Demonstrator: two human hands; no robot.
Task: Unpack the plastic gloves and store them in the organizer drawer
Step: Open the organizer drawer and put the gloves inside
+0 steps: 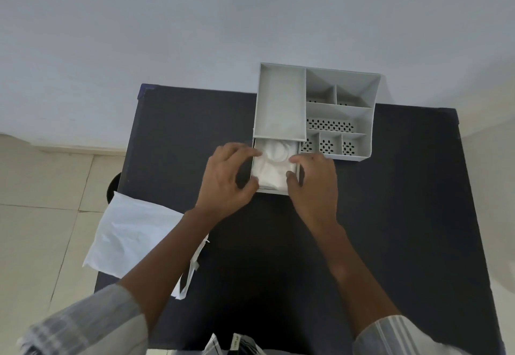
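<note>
A grey organizer (281, 103) with several compartments stands at the far side of the dark table (390, 215). Its drawer (271, 191) is pulled out toward me, and crumpled white plastic gloves (274, 162) lie inside it. My left hand (227, 180) rests at the drawer's left edge, fingers spread, thumb touching the front left corner. My right hand (313, 180) is at the drawer's right edge, with fingertips and thumb touching the gloves. Neither hand is clearly closed around anything.
A white plastic package (133, 234) lies at the table's left edge, partly overhanging it and partly under my left forearm. A dark round object (113, 190) sits on the tiled floor to the left. A pale wall rises behind the table.
</note>
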